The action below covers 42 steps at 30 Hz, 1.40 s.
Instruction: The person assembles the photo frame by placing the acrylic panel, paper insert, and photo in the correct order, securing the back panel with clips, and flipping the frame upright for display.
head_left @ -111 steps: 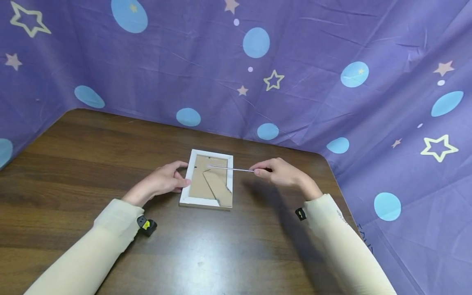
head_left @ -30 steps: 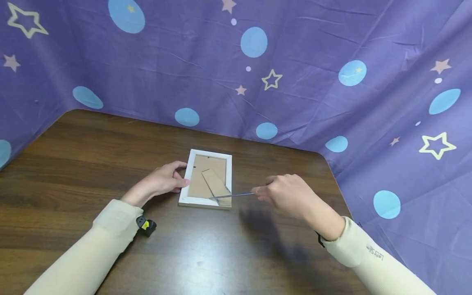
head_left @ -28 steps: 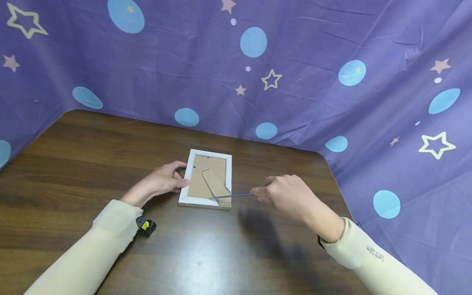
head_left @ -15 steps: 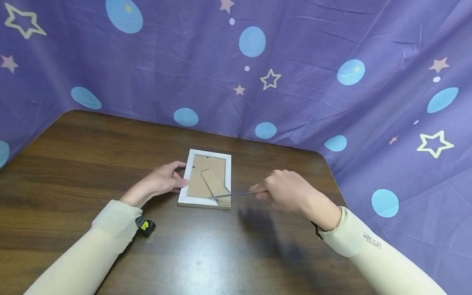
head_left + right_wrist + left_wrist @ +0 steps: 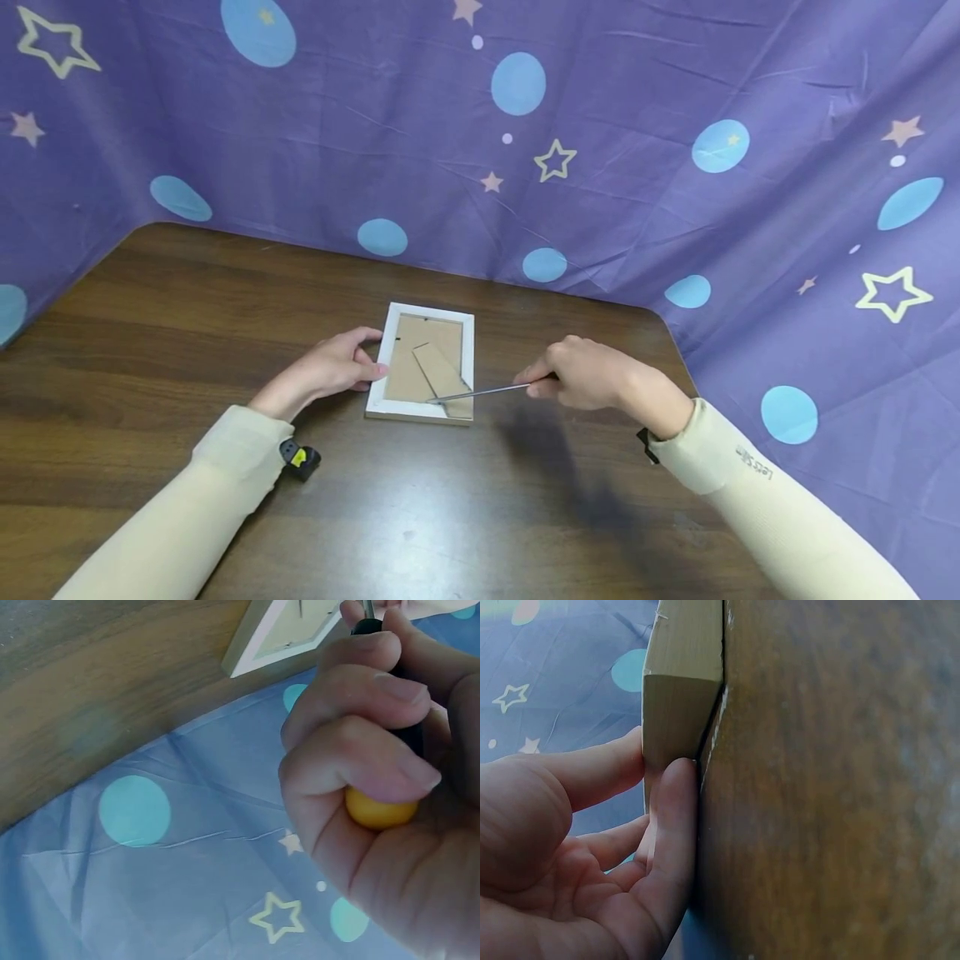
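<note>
A picture frame (image 5: 381, 392) with a white border lies back side up on the table, its tan backing board (image 5: 405, 371) and slanted easel leg (image 5: 441, 371) showing. My left hand (image 5: 337, 362) holds its left edge, thumb on the border and fingers along the side. In the left wrist view, fingertips (image 5: 676, 784) press low against the frame's side (image 5: 679, 712). My right hand (image 5: 588, 372) grips a screwdriver, whose thin metal shaft (image 5: 487, 391) reaches left across the frame. Its tip is at the lower inner edge, by the leg's base. Curled fingers wrap the black and yellow handle (image 5: 381, 808).
The brown wooden table (image 5: 225, 317) extends around the frame. A purple cloth (image 5: 435, 125) with stars and blue spots hangs behind and along the sides. Black straps (image 5: 300, 460) sit at the wrists.
Since the oldest frame, the screwdriver tip has moved from the upper backing board to its lower edge. Lately my right hand has turned slightly while the left hand and frame stay put.
</note>
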Available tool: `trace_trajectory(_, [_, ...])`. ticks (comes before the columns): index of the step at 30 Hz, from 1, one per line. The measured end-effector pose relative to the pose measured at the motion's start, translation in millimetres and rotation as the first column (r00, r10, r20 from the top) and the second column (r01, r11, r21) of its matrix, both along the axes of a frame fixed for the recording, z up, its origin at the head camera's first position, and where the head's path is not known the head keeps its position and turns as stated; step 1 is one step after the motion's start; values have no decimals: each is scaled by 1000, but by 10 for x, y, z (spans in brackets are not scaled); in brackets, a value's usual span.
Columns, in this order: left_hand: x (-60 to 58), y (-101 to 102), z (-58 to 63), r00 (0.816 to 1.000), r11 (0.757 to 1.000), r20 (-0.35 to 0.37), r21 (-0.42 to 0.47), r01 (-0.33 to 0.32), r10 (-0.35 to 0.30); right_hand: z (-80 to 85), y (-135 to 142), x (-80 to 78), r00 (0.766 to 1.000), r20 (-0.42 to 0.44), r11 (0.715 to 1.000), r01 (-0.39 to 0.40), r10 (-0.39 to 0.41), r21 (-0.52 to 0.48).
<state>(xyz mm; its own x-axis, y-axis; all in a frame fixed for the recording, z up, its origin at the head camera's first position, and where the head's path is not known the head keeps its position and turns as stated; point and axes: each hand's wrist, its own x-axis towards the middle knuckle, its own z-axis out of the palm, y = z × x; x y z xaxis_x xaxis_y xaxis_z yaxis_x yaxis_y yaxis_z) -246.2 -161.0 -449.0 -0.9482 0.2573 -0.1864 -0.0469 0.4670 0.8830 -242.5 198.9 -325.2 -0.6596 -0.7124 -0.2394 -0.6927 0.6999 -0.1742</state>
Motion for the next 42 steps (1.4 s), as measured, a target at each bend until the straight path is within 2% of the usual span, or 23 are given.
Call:
trace_trajectory(7, [-5,-3,6,1000,1000,-2,7,-2,2,-61,55,-132,993,115,1000,21,-19,-14])
trace_trajectory(16, [-20,-2,3,1000,1000,-11,-4,1,-1,-83,68,-271,963,253,996,89,-91,18])
trace_trajectory(20, [-26,3,-3,1000,1000,-11,-9,0,0,-88,74,-294,953,284,994,106,-106,16])
trace_trajectory(24, [-23,10,-18,1000,1000,-8,-8,-1,1,-87,93,-286,973,230,1000,10,-10,0])
trace_trajectory(27, [-17,16,-24,1000,1000,-5,2,0,0,-61,105,-261,987,130,996,-93,92,1])
trace_trajectory(29, [-16,20,-23,1000,1000,-6,5,3,-3,-39,112,-238,990,67,992,-127,126,13])
trace_trajectory(33, [-27,16,-27,1000,1000,-14,-7,8,-8,12,96,-185,990,-2,990,-137,138,33])
trace_trajectory(42, [-29,-1,-29,1000,1000,-16,-12,2,-2,90,-9,-144,993,-41,992,-107,110,67])
